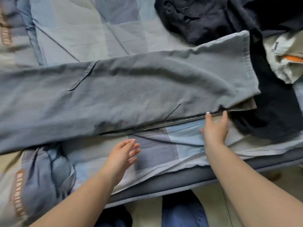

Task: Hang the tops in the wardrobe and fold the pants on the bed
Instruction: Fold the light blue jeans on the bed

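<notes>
Grey-blue pants [123,89] are laid flat across the bed [91,27], legs stacked. Hems are turned toward the bed's right edge.

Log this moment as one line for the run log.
step: folding pants | grey-blue cotton pants flat on patchwork bedspread | left hand open above bedspread | right hand open at pants' near edge | dark garments behind

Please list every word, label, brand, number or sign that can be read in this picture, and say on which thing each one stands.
No text can be read here.
Bed cover: orange-brown printed bands at the left edge, upper and lower, may be lettering, but are too blurred to read.
Grey pants: no label or print shows.
Dark clothes: none shows.
Pale garment with an orange patch: no letters can be made out.
</notes>
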